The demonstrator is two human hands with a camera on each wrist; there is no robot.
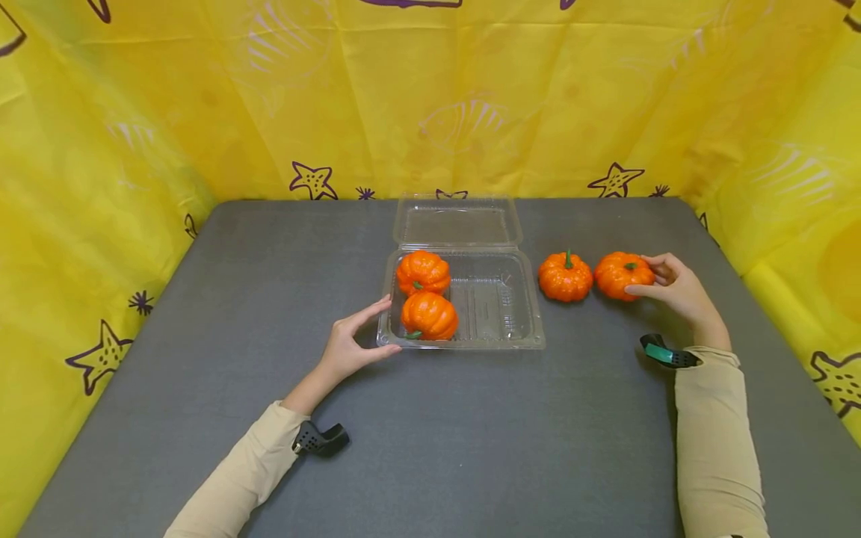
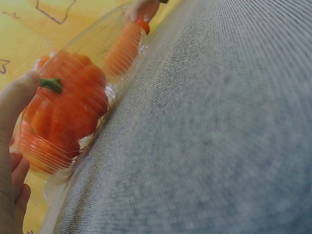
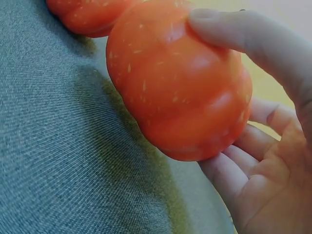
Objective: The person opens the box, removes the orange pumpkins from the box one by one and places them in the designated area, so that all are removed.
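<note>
In the head view a clear plastic clamshell container (image 1: pixel 494 299) lies unfolded, its lid (image 1: pixel 457 224) toward the back. Two small orange pumpkins, a rear one (image 1: pixel 422 270) and a front one (image 1: pixel 430 315), sit in its left side. My left hand (image 1: pixel 346 345) touches the container's front left corner, thumb and fingers spread around it. Past the container's right side, my right hand (image 1: pixel 679 291) holds an orange pumpkin (image 1: pixel 622 275) between thumb and fingers; the right wrist view shows the grip on this pumpkin (image 3: pixel 180 83) closely. Just left of it stands another pumpkin (image 1: pixel 565 278) with an upright green stem.
The grey tabletop (image 1: pixel 471 433) carries everything. Yellow cloth (image 1: pixel 457 112) with sea-creature drawings hangs behind and along both sides. Each forearm wears a dark wrist mount, the left one (image 1: pixel 323 439) and the right one (image 1: pixel 666 351), close above the table.
</note>
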